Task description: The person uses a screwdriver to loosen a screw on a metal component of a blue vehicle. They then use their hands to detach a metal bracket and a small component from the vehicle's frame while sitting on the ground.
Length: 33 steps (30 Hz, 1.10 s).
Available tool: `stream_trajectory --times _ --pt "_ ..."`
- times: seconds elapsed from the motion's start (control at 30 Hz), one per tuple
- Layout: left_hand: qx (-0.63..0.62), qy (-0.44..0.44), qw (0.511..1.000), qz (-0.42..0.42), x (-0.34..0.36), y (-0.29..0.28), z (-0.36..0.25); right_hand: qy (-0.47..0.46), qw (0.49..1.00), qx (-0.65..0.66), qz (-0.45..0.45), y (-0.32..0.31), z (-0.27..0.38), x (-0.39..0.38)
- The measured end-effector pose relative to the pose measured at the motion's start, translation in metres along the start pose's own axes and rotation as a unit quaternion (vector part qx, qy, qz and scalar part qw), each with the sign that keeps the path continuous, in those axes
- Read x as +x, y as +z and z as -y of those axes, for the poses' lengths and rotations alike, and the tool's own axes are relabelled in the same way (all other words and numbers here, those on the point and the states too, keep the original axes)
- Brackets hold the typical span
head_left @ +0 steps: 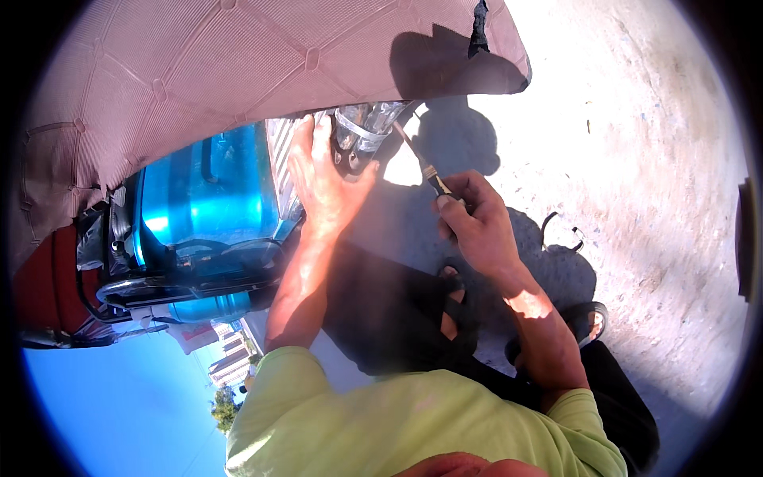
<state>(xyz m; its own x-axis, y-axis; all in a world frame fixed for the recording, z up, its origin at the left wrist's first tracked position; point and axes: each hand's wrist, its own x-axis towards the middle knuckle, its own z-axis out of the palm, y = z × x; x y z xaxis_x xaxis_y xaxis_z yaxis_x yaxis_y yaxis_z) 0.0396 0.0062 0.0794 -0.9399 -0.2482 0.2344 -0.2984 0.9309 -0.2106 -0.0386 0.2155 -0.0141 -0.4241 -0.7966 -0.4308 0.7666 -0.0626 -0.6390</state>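
At the tail of the scooter, under the seat edge: both hands at work on the clear rear lamp.
Right hand [475,226]: grip closed around the dark handle of a screwdriver [423,165]; fingers curled tight, thumb on top.
Screwdriver: thin shaft runs up and to the left from the fist, tip reaching the right edge of the lamp; the tip's exact contact point is too small to tell.
Left hand [324,179]: grip flat and spread, palm pressed on the lamp housing, fingers pointing up toward the seat; it wraps nothing, it only bears against the housing.
Rear lamp [362,131]: clear, faceted lens, sits just below the seat's rear edge, between the two hands; left hand touching its left side.
Ribbed metal panel [280,155]: silvery, just left of the left hand, beside the lamp.
Blue body panel [208,191]: glossy, further left, catching bright light.
Seat [238,63]: pinkish quilted cover with stitched diamonds, arches over the whole upper frame; a tear shows at its rear end.
Chrome rail [167,285]: curved, below the blue panel.
Ground [636,159]: pale, dusty, sunlit, with the person's shadow across it.
Sandalled foot [451,302]: in shade below the right hand.
Sleeves [381,413]: lime-green shirt at the lower edge.
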Motion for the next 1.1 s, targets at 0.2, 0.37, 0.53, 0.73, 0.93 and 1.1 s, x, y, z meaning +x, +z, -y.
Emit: stream_trajectory --times 0.2,0.37,0.53,0.73,0.93,1.1 --pt "-0.164 -0.037 0.983 -0.071 -0.013 -0.032 0.004 -0.016 0.999 -0.033 -0.009 -0.004 0.018 0.001" --pt "-0.459 -0.319 0.826 -0.075 -0.059 -0.033 0.001 0.094 0.995 -0.016 -0.007 -0.019 0.041 0.01" --pt "-0.72 -0.551 0.415 0.078 -0.047 -0.019 0.005 0.177 0.959 -0.219 0.0 -0.049 0.08 -0.002" --pt "-0.666 -0.63 0.381 0.118 -0.029 -0.019 -0.002 0.227 0.95 -0.215 0.019 -0.055 0.115 -0.035" --pt "-0.795 -0.498 0.321 0.129 -0.016 0.002 0.002 0.273 0.961 0.01 -0.034 -0.072 0.092 -0.053" --pt "-0.791 -0.535 0.285 0.077 -0.024 0.019 0.002 0.246 0.968 0.04 0.03 -0.058 0.083 -0.004"
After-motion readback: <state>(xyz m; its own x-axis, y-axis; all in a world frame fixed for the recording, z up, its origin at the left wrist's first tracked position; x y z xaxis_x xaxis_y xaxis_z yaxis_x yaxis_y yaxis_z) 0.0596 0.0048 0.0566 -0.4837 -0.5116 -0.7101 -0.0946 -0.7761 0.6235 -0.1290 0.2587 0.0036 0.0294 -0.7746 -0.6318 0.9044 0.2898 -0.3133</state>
